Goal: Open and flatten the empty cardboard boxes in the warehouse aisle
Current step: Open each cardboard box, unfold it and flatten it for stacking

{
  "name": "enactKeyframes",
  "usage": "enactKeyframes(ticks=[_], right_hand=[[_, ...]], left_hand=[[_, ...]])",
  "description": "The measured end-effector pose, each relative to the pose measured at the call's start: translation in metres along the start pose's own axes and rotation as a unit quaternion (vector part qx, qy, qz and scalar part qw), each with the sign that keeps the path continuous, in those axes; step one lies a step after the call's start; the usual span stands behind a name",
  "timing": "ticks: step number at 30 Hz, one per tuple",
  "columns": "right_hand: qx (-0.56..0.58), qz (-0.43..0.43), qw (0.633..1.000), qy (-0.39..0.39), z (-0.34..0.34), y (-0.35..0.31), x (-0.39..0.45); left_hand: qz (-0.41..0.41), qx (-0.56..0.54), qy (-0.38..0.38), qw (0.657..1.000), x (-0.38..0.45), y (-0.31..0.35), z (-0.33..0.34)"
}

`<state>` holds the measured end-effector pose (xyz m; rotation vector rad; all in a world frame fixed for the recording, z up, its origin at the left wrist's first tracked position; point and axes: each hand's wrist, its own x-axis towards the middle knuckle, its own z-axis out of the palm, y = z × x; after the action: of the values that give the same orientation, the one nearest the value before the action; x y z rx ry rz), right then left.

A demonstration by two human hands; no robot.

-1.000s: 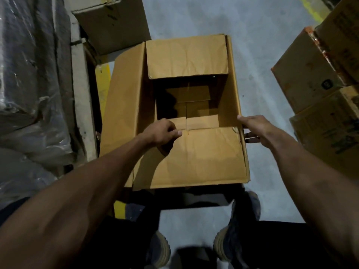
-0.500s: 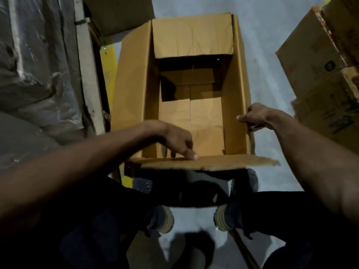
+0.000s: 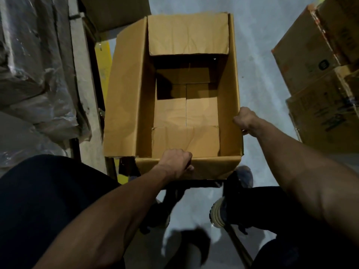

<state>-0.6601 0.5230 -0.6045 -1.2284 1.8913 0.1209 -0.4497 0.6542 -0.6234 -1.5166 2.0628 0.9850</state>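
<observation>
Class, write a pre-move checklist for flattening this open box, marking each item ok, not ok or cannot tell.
1. Cardboard box empty inside: ok.
2. Near flap folded outward: ok.
3. Far flap clear of the opening: not ok, it covers part.
4. Left hand grips the near edge: ok.
5. Right hand grips the right wall: ok.
6. Bottom seam untaped: cannot tell.

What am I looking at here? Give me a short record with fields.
Place: concrete floor of a warehouse aisle
Main item: open cardboard box, empty inside
Near flap: folded outward and down
Far flap: leaning over the opening
Left hand: grips the near flap
Right hand: grips the box's right wall
Right side: stacked boxes, closed
Left side: plastic-wrapped goods
</observation>
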Motion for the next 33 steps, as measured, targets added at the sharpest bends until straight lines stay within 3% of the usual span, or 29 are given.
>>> enactKeyframes(ticks=[6, 11, 13, 16, 19, 22, 24, 27, 30, 33], right_hand=[[-0.032, 0.032, 0.998, -0.042, 0.014, 0.007, -0.026], [-0.038, 0.017, 0.999, 0.003, 0.019, 0.009, -0.036], [-0.048, 0.022, 0.998, 0.026, 0.017, 0.007, -0.035], [-0.048, 0.022, 0.996, 0.069, 0.014, -0.001, -0.025], [-0.042, 0.007, 0.993, 0.106, 0.008, -0.020, -0.001], [-0.033, -0.015, 0.990, 0.135, -0.005, -0.045, 0.031], [-0.025, -0.024, 0.988, 0.152, -0.014, -0.061, 0.052], [0.010, -0.019, 0.985, 0.172, -0.026, -0.084, 0.083], [0.061, 0.011, 0.985, 0.164, -0.030, -0.098, 0.108], [0.101, 0.045, 0.979, 0.171, -0.024, -0.100, 0.122]], left_hand=[[0.011, 0.054, -0.043, 0.998, -0.029, -0.007, 0.021], [-0.031, -0.059, -0.078, 0.995, -0.015, -0.011, 0.009], [-0.048, -0.121, -0.052, 0.990, -0.010, -0.015, -0.002], [-0.074, -0.243, 0.049, 0.966, 0.013, -0.024, -0.018], [-0.113, -0.448, 0.168, 0.871, 0.052, -0.034, -0.048], [-0.164, -0.634, 0.237, 0.718, 0.099, -0.045, -0.095], [-0.169, -0.737, 0.242, 0.609, 0.125, -0.053, -0.124], [-0.153, -0.842, 0.213, 0.472, 0.154, -0.063, -0.157], [-0.146, -0.899, 0.213, 0.352, 0.173, -0.063, -0.182], [-0.140, -0.929, 0.218, 0.263, 0.187, -0.060, -0.199]])
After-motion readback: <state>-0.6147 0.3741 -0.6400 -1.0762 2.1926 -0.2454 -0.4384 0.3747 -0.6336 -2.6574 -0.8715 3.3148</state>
